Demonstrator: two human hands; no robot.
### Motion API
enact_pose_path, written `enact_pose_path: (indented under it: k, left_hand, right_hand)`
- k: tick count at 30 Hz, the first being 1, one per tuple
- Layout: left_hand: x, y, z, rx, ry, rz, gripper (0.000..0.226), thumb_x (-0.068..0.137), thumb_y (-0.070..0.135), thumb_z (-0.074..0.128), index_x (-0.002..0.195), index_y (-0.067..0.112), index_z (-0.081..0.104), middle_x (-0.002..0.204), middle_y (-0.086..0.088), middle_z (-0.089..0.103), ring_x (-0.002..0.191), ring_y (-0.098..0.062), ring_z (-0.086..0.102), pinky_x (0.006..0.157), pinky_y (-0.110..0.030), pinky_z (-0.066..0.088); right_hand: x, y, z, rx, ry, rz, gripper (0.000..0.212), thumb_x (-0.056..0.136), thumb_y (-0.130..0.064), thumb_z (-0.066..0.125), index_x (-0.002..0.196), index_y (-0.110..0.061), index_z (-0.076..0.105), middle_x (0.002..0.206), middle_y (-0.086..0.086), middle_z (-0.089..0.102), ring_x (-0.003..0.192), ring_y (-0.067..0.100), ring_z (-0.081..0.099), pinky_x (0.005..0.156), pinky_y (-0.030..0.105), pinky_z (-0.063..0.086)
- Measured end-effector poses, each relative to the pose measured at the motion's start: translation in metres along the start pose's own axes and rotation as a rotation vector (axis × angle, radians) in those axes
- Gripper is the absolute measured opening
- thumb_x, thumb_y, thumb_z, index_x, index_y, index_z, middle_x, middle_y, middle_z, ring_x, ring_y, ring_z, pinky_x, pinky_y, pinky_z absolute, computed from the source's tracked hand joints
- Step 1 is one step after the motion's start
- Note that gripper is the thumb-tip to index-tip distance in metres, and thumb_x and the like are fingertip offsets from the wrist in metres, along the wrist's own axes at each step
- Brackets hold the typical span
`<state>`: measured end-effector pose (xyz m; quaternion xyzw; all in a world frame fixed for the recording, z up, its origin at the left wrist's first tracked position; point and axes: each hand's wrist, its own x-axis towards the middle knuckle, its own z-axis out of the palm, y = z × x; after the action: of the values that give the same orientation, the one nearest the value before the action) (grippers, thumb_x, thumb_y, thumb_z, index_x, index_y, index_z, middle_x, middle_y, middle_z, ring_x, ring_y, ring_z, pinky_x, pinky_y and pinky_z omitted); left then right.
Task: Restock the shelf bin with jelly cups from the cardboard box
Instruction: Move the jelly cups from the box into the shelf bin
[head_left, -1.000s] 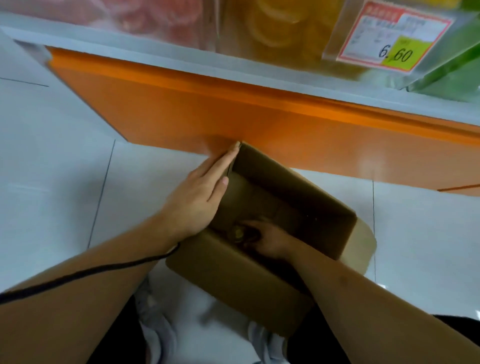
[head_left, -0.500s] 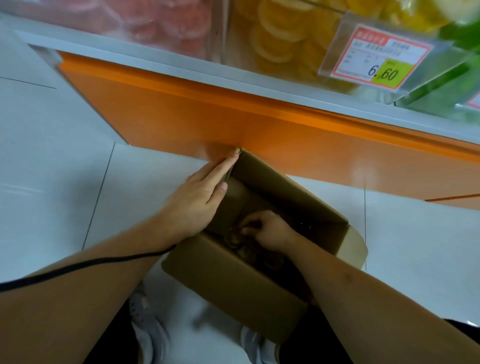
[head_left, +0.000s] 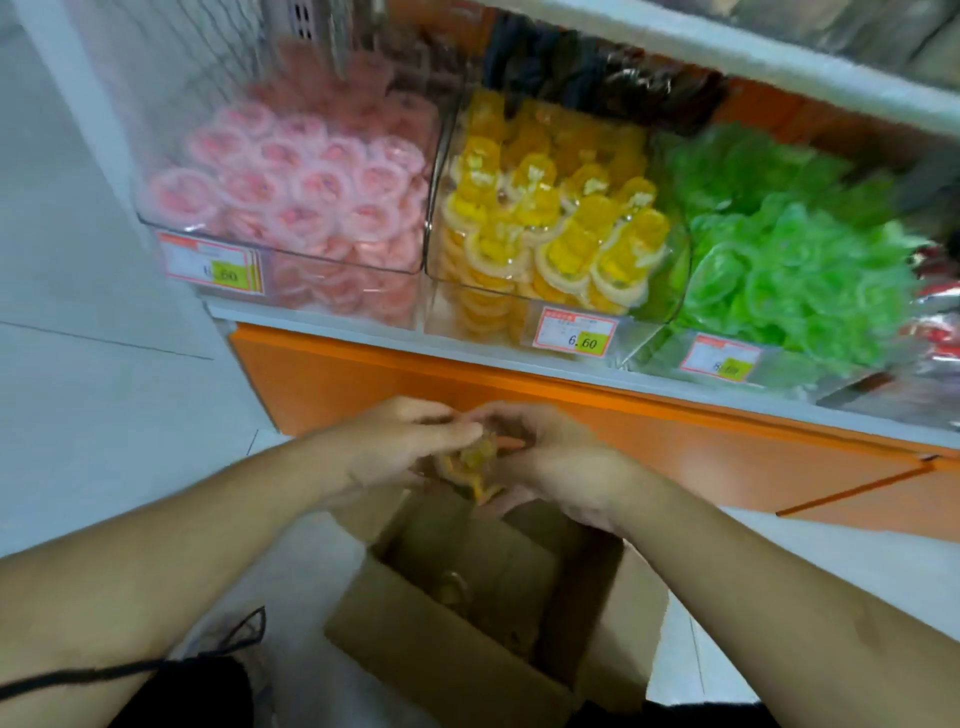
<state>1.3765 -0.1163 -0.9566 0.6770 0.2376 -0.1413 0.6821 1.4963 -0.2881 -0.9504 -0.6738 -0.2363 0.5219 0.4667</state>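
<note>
A cluster of yellow jelly cups (head_left: 475, 457) is held between both hands above the open box (head_left: 467, 613), in front of the orange shelf base (head_left: 675, 457). The cups are blurred and their number cannot be told; a bit of orange-yellow is seen hanging below the palms. The left hand (head_left: 400, 441) is curled over the cluster from the left, its fingers (head_left: 457, 431) pointing right across the top, while the right hand (head_left: 550, 457) cups it from the right and beneath. Both are gripping the cups, pressed close together with no gap seen between them.

The relation that matters is judged to be this: the yellow bin (head_left: 550, 228), already heaped high, lies above and slightly to the right of the hands, on the far side of the shelf lip (head_left: 415, 348), so the load would have to be lifted up and forward over the bin's clear front wall. The right hand appears the nearer to that bin. No long axis can be made out in the cluster.

A few cups are dimly seen left at the bottom of the box. The yellow bin is flanked by a pink bin (head_left: 291, 187) on the left and a green bin (head_left: 795, 260) on the right, with a price tag (head_left: 576, 338) below it
</note>
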Motion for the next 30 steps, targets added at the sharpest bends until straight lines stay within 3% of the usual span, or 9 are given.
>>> enact_pose_path:
  k: [2, 4, 7, 10, 12, 18, 22, 28, 30]
  left_hand:
    - [-0.019, 0.023, 0.001, -0.056, 0.012, 0.066, 0.03, 0.098, 0.017, 0.068, 0.125, 0.006, 0.068, 0.117, -0.015, 0.076, 0.107, -0.029, 0.074, 0.095, -0.045, 0.06]
    - [-0.034, 0.043, 0.0, -0.111, 0.09, 0.101, 0.029, 0.098, 0.013, 0.066, 0.123, -0.002, 0.068, 0.115, -0.02, 0.076, 0.107, -0.032, 0.074, 0.09, -0.043, 0.062]
    - [-0.056, 0.073, -0.005, -0.16, 0.199, 0.141, 0.022, 0.099, 0.009, 0.065, 0.12, 0.003, 0.069, 0.105, -0.016, 0.079, 0.096, -0.03, 0.077, 0.08, -0.039, 0.065]
    - [-0.071, 0.087, -0.009, -0.087, 0.251, 0.187, 0.026, 0.1, 0.008, 0.065, 0.12, 0.023, 0.072, 0.104, -0.012, 0.079, 0.091, -0.03, 0.078, 0.081, -0.044, 0.065]
    - [-0.073, 0.09, -0.008, -0.111, 0.22, 0.175, 0.027, 0.1, 0.006, 0.064, 0.119, 0.023, 0.074, 0.106, -0.015, 0.077, 0.091, -0.032, 0.078, 0.083, -0.045, 0.065]
    - [-0.054, 0.1, 0.0, -0.409, 0.084, 0.159, 0.032, 0.092, 0.02, 0.071, 0.123, 0.015, 0.073, 0.112, -0.017, 0.077, 0.102, -0.033, 0.076, 0.085, -0.038, 0.064]
    - [-0.043, 0.104, -0.004, -0.455, 0.051, 0.188, 0.038, 0.084, 0.026, 0.078, 0.12, 0.014, 0.076, 0.118, -0.016, 0.075, 0.101, -0.035, 0.075, 0.079, -0.035, 0.063]
    - [-0.028, 0.111, -0.009, -0.386, 0.219, 0.184, 0.01, 0.089, 0.019, 0.077, 0.097, 0.014, 0.08, 0.104, -0.019, 0.077, 0.088, -0.039, 0.077, 0.068, -0.035, 0.063]
    - [-0.027, 0.115, -0.012, -0.376, 0.231, 0.181, 0.007, 0.09, 0.019, 0.076, 0.094, 0.014, 0.08, 0.1, -0.02, 0.077, 0.085, -0.038, 0.077, 0.067, -0.035, 0.063]
  right_hand:
    - [-0.018, -0.024, 0.001, 0.103, -0.002, -0.075, 0.054, 0.08, 0.015, 0.069, 0.13, -0.005, 0.065, 0.13, 0.022, 0.065, 0.107, 0.049, 0.07, 0.08, 0.059, 0.063]
    - [-0.033, -0.045, 0.003, 0.2, 0.002, -0.133, 0.063, 0.07, 0.015, 0.069, 0.13, -0.004, 0.062, 0.129, 0.021, 0.066, 0.105, 0.046, 0.07, 0.08, 0.057, 0.062]
    - [-0.049, -0.067, 0.001, 0.189, 0.037, -0.208, 0.07, 0.065, 0.016, 0.072, 0.132, -0.005, 0.063, 0.134, 0.014, 0.067, 0.115, 0.039, 0.069, 0.09, 0.06, 0.059]
    - [-0.057, -0.085, -0.007, 0.258, 0.082, -0.242, 0.051, 0.081, 0.026, 0.063, 0.127, 0.005, 0.063, 0.133, 0.022, 0.065, 0.11, 0.037, 0.072, 0.087, 0.05, 0.063]
    - [-0.06, -0.095, -0.009, 0.34, 0.096, -0.274, 0.042, 0.088, 0.028, 0.054, 0.126, 0.011, 0.06, 0.126, 0.027, 0.069, 0.115, 0.034, 0.072, 0.083, 0.04, 0.065]
    - [-0.046, -0.113, -0.011, 0.319, 0.27, -0.334, 0.017, 0.093, -0.001, 0.069, 0.109, 0.003, 0.072, 0.106, 0.017, 0.077, 0.082, 0.021, 0.074, 0.053, 0.024, 0.056]
    - [-0.035, -0.118, -0.018, 0.226, 0.407, -0.355, 0.017, 0.096, -0.013, 0.071, 0.107, -0.001, 0.076, 0.11, 0.005, 0.079, 0.085, 0.019, 0.071, 0.046, 0.028, 0.048]
    - [-0.024, -0.121, -0.024, 0.172, 0.392, -0.365, 0.009, 0.095, -0.004, 0.071, 0.1, -0.007, 0.078, 0.102, 0.014, 0.077, 0.083, 0.027, 0.075, 0.065, 0.034, 0.06]
    - [-0.024, -0.125, -0.025, 0.093, 0.354, -0.35, 0.023, 0.089, 0.004, 0.076, 0.106, -0.012, 0.075, 0.104, 0.01, 0.078, 0.089, 0.025, 0.077, 0.075, 0.039, 0.063]
